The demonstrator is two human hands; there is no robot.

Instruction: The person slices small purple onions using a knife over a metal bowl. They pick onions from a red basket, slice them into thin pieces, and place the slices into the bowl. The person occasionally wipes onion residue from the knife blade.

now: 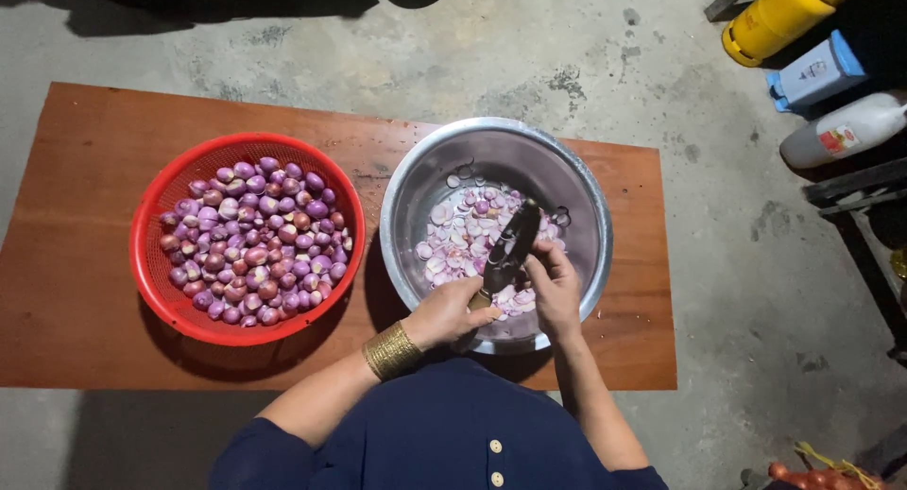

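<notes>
Head view: nearest the camera is the person's dark blue top (444,433), below the near edge of the low wooden board (85,310). The left hand (449,312), a gold bangle (391,350) at its wrist, is closed round the handle of a dark slicing tool (508,249) that slants up over the steel bowl (416,188). The right hand (556,287) has its fingers curled narrow against the tool's side; whether they pinch a shallot cannot be told. Pale shallot slices (458,235) lie in the bowl, at the board's right half. A red basket (151,254) of peeled shallots (255,240) sits beside it, left of centre.
</notes>
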